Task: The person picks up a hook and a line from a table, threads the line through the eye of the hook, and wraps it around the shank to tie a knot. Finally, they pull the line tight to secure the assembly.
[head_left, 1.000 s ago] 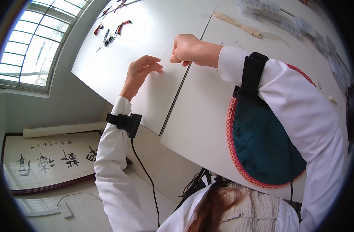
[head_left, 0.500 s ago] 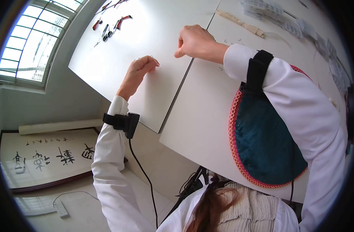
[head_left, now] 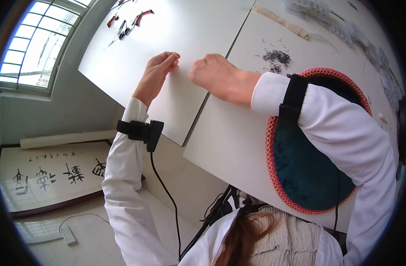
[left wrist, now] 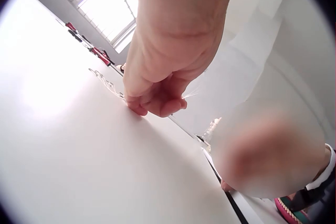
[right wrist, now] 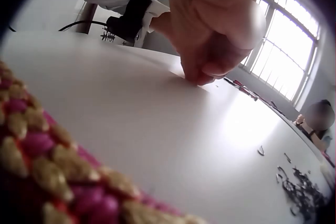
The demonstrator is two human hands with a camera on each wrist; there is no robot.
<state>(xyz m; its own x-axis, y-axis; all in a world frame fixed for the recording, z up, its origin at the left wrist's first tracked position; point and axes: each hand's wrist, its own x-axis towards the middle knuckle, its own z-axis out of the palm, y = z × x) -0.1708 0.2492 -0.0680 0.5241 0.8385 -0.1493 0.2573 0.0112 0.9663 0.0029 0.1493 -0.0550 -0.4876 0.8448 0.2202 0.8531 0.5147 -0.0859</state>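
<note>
My left hand (head_left: 157, 74) is over the left tabletop, thumb and fingertips pinched together. Thin clear strands of line (left wrist: 192, 91) stick out at its fingertips in the left wrist view. A row of small hooks (left wrist: 106, 83) lies on the other side of those fingers, by the table surface. My right hand (head_left: 216, 76) is a short way to the right, back upward and fingers curled low over the table. In the right wrist view its fingertips press together; I cannot tell what is between them. A pile of small dark hooks (head_left: 277, 58) lies beyond the right forearm.
Scissors (head_left: 124, 32) and red-handled pliers (head_left: 143, 17) lie at the far left. A pale flat strip (head_left: 280, 21) and clear plastic packs (head_left: 318, 15) lie at the back right. A green cushion (head_left: 300, 173) with a braided border is under the right arm. A seam (head_left: 238, 33) divides the tables.
My right hand has come down toward me, and the hook pile behind its forearm has come into sight. The left hand has shifted slightly up the view, its fingers drawing together into a pinch.
</note>
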